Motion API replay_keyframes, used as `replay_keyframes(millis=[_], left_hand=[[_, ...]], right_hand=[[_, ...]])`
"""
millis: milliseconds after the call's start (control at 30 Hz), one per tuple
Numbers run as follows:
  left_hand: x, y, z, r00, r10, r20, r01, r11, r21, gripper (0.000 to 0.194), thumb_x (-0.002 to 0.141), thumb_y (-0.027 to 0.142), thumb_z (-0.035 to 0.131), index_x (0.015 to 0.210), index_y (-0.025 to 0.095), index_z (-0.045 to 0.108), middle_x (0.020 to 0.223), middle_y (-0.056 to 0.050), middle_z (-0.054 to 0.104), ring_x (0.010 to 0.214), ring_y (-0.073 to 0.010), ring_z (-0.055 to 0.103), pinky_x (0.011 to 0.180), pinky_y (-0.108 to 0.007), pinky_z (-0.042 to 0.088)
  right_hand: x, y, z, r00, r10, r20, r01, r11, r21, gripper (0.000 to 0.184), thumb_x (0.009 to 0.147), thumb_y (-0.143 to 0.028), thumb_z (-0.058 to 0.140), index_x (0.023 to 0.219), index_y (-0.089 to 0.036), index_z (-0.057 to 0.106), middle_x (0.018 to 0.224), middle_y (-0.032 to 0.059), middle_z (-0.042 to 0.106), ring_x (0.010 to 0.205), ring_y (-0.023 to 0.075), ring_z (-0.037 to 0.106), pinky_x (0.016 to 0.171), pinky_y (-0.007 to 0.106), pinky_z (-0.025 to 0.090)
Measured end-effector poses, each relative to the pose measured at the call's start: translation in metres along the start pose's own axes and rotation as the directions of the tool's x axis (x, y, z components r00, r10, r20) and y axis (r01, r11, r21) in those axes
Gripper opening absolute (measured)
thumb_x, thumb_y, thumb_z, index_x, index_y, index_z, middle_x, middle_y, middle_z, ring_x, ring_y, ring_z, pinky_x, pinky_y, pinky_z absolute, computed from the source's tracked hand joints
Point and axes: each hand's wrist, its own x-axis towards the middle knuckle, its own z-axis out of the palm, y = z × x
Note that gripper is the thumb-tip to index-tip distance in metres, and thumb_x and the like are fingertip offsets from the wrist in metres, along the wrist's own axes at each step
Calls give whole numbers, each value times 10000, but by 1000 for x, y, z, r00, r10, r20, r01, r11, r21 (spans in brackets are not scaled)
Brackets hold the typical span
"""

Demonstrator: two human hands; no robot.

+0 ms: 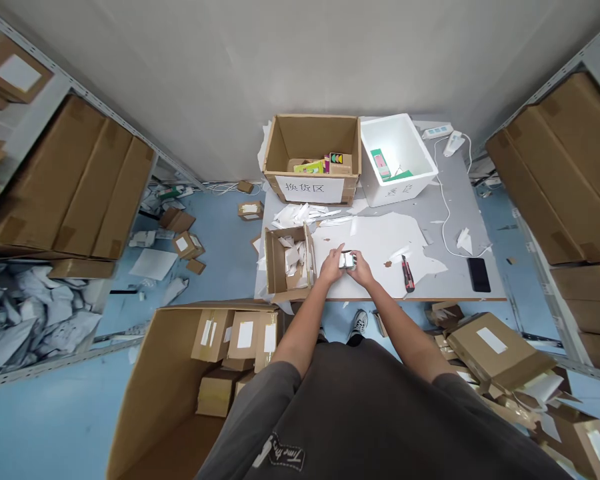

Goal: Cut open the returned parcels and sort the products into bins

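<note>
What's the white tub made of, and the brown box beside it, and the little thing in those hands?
White tub: probably foam, matte; its walls look thick and white.
Brown box: most likely cardboard, dull; its thin brown walls stand straight.
Little thing: perhaps plastic or coated card; pale with dark parts, but too small to be sure.

over the white paper [380, 233], free room ran from the right hand [361, 269] toward the cutter [407, 274] — the open carton [274, 263] stood leftward, tall box [315, 133] and foam bin [380, 194] blocking the far side.
</note>
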Motion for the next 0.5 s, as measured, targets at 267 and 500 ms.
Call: replay_keyframes(millis=[267, 500], left_hand=[[11, 2, -5, 995, 7, 99, -19, 992, 125, 723, 832, 141, 755, 1496, 286, 508, 1427, -113, 511, 1168, -298, 682, 987, -403, 556], [13, -6, -3, 992, 70, 105, -82, 990, 113, 701, 822, 173, 790, 1461, 254, 514, 1352, -98, 571, 1209, -282, 667, 1021, -373, 549]], right_hand=[[17, -4, -4, 998, 19, 57, -15, 997, -71, 807, 692, -168, 710, 1482, -238, 557, 1479, 124, 604, 1306, 363, 626, 1126, 526, 532], [3, 3, 5, 999, 34, 6, -34, 998, 43, 889, 732, -197, 694, 1588, -246, 459, 1602, 110, 533, 1396, 323, 582, 1185, 507, 490]])
